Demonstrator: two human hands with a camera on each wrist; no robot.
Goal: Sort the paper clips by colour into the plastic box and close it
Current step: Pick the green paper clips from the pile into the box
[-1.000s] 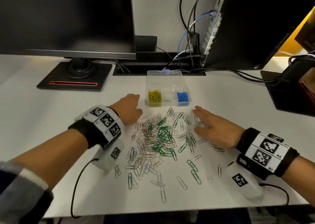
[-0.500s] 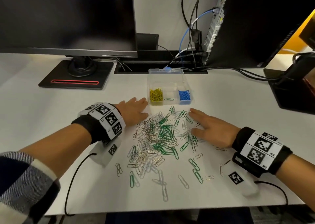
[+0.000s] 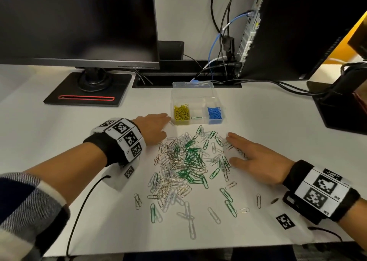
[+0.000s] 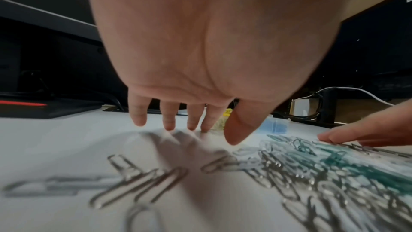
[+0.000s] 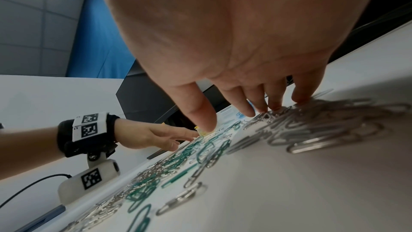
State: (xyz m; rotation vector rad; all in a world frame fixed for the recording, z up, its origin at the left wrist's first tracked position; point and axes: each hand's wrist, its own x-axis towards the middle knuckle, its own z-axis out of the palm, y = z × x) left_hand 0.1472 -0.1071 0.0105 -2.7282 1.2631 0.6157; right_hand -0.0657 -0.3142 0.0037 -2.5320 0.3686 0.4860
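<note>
A clear plastic box [image 3: 193,94] stands open on the white desk; yellow clips [image 3: 181,112] fill its left compartment, blue clips [image 3: 214,113] its right, and one green clip [image 3: 196,118] lies in the middle. In front of it spreads a pile of green clips [image 3: 191,159] and silver clips [image 3: 168,163]. My left hand [image 3: 153,126] lies flat left of the pile, fingers straight, tips near the box's front left corner. My right hand [image 3: 256,161] lies flat on the pile's right edge, its fingertips [image 5: 275,107] pressing on silver clips [image 5: 316,121]. Neither hand holds anything.
A monitor [image 3: 77,22] on a black stand [image 3: 87,90] is at the back left. A computer tower [image 3: 297,28] with cables [image 3: 224,42] stands at the back right, a dark object [image 3: 341,104] at the right edge. Loose clips [image 3: 190,215] lie toward the desk's front edge.
My left hand has uncurled and slid forward toward the box's left corner. My right hand has shifted slightly left and back along the pile's right edge.
</note>
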